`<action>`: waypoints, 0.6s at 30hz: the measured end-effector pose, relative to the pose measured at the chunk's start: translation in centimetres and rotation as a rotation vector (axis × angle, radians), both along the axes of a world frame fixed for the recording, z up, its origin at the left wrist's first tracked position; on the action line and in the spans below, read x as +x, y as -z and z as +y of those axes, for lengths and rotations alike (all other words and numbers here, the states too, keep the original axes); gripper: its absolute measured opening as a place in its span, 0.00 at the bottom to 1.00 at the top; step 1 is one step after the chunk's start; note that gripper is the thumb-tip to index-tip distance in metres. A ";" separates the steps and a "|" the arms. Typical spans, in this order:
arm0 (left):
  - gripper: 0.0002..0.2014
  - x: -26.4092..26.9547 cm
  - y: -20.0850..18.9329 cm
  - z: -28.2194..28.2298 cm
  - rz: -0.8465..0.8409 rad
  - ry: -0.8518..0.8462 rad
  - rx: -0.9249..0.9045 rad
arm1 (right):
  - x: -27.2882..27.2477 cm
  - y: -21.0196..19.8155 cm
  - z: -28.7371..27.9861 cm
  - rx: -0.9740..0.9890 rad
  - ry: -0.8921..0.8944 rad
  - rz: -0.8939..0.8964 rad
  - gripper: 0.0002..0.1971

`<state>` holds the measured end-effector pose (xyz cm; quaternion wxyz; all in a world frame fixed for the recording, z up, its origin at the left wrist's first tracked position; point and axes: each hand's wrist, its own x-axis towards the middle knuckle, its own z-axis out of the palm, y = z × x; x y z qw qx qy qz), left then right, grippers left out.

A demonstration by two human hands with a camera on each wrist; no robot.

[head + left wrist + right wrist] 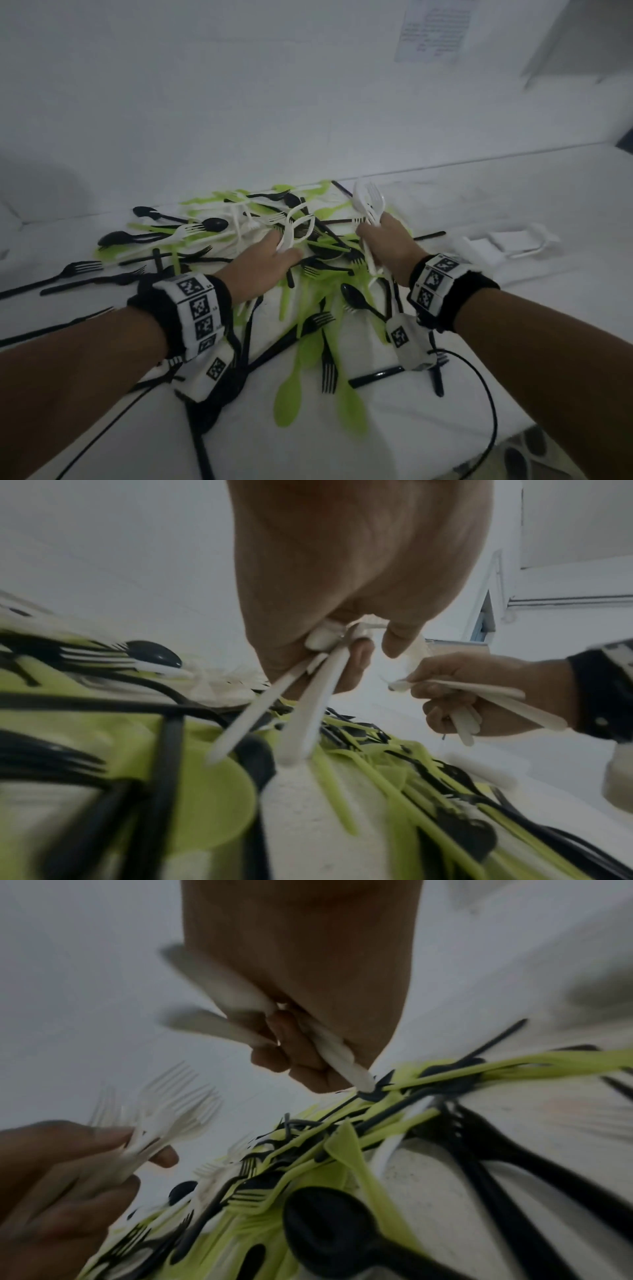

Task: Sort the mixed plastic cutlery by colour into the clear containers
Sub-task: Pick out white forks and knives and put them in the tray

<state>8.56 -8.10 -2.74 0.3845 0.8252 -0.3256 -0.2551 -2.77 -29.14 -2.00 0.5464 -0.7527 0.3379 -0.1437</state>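
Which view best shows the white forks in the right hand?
Head view: the white forks stand clear above the right hand. Left wrist shows only handles; right wrist shows blurred handles, no tines.

Both forearms were bare, with no sleeves. Each wrist wore a black fabric band (164, 305) wrapped by a white strip printed with square black-and-white coded markers (200, 306), and the right wrist band (455, 298) matched it. Under each wrist hung a small white box (409, 342) bearing one more marker, with a thin black cable (486, 387) trailing away.
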 end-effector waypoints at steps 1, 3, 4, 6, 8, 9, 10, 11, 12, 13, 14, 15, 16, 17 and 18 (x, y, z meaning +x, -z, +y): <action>0.19 -0.3 0.0 -0.5 0.048 0.007 -0.037 | -0.5 0.2 -0.4 0.018 0.031 -0.019 0.09; 0.15 -0.8 -0.1 -1.2 0.056 0.026 -0.065 | -1.5 0.2 -0.9 0.032 0.084 -0.063 0.04; 0.13 -1.1 -0.2 -1.5 0.037 0.027 -0.068 | -1.9 0.3 -1.2 0.045 0.099 -0.081 0.02; 0.11 -1.8 -0.2 -1.9 -0.002 0.011 -0.093 | -2.6 0.5 -2.1 0.090 0.120 -0.105 0.04; 0.12 -2.5 -0.3 -2.3 -0.031 -0.006 -0.126 | -3.2 0.6 -3.1 0.123 0.131 -0.109 0.06; 0.12 -2.8 -0.4 -2.6 -0.040 -0.011 -0.130 | -3.4 0.8 -3.7 0.110 0.135 -0.096 0.06; 0.11 -3.1 -0.4 -2.7 -0.047 -0.011 -0.128 | -3.6 1.0 -4.3 0.079 0.136 -0.066 0.07; 0.10 -3.5 -0.4 -3.0 -0.063 -0.014 -0.121 | -3.9 1.2 -5.0 0.042 0.128 -0.028 0.07; 0.09 -3.9 -0.4 -3.4 -0.090 -0.020 -0.107 | -4.1 1.5 -5.8 0.002 0.101 0.012 0.09; 0.09 -4.5 -0.4 -3.9 -0.118 -0.028 -0.088 | -4.4 1.8 -6.6 -0.040 0.055 0.056 0.11; 0.08 -5.0 -0.5 -4.4 -0.139 -0.042 -0.072 | -4.6 2.2 -7.3 -0.106 -0.012 0.113 0.12; 0.08 -5.5 -0.5 -4.9 -0.148 -0.064 -0.059 | -4.7 2.6 -7.9 -0.193 -0.091 0.166 0.13; 0.08 -5.8 -0.3 -5.4 -0.149 -0.093 -0.052 | -4.9 2.8 -8.1 -0.285 -0.177 0.212 0.13; 0.09 -6.1 -0.3 -5.9 -0.147 -0.131 -0.051 | -5.0 3.0 -8.3 -0.376 -0.256 0.248 0.14; 0.10 -6.4 -0.2 -6.3 -0.137 -0.175 -0.055 | -5.2 3.1 -8.4 -0.449 -0.330 0.261 0.15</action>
